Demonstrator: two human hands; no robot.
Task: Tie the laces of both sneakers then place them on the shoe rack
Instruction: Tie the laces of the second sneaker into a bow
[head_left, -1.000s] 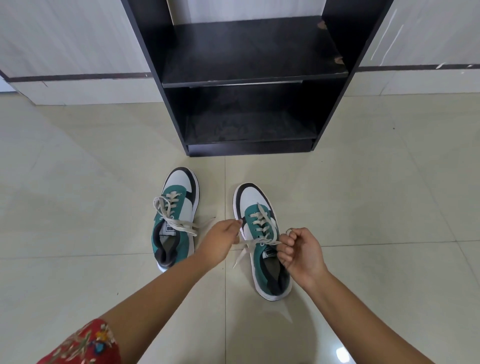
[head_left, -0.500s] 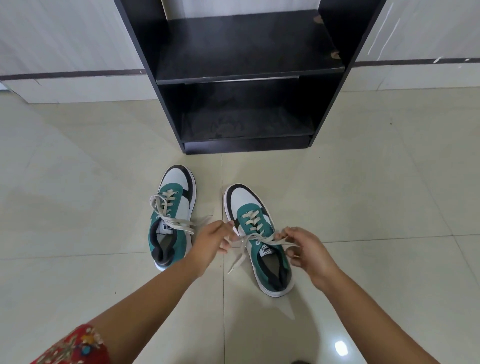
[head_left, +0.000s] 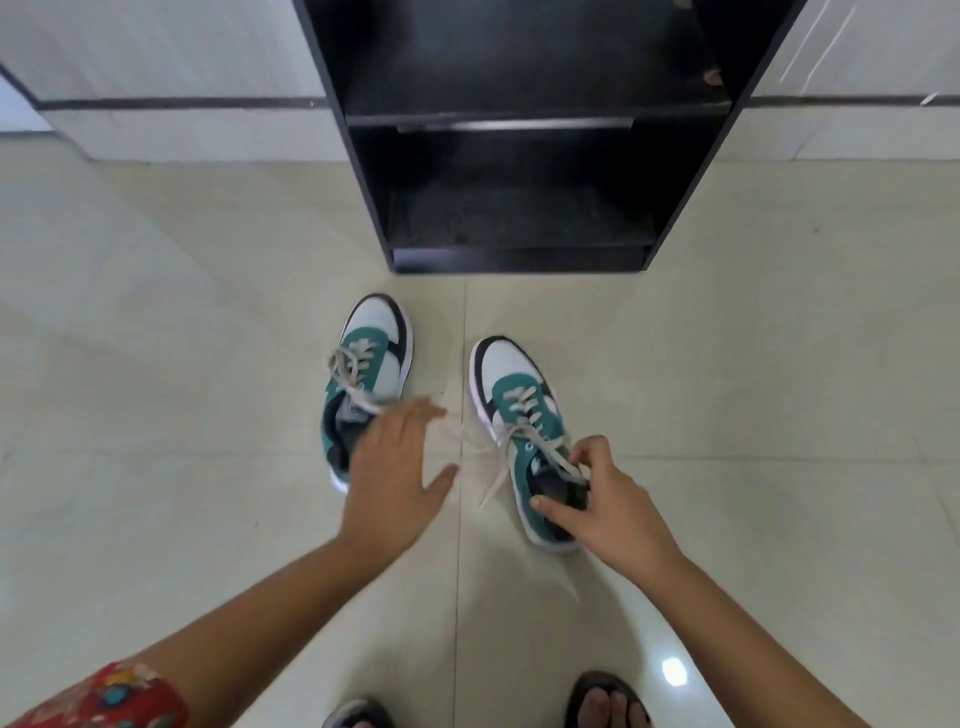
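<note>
Two teal-and-white sneakers are sitting toes toward the black shoe rack: left sneaker laced loosely, right sneaker trailing laces across the floor tiles.

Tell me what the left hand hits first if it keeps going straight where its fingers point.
Probably the loose laces of the left sneaker: the open left hand already overlaps that shoe's heel, fingers aimed up and slightly right. Its height above the shoe is unclear.

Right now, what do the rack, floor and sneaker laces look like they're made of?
Shoe rack: looks like black laminated board, matte, with a chipped spot on the upper shelf. Floor: glossy cream tile, showing grout lines and a light reflection. Laces on the right sneaker: flat woven fabric, off-white; fibre unclear.
</note>
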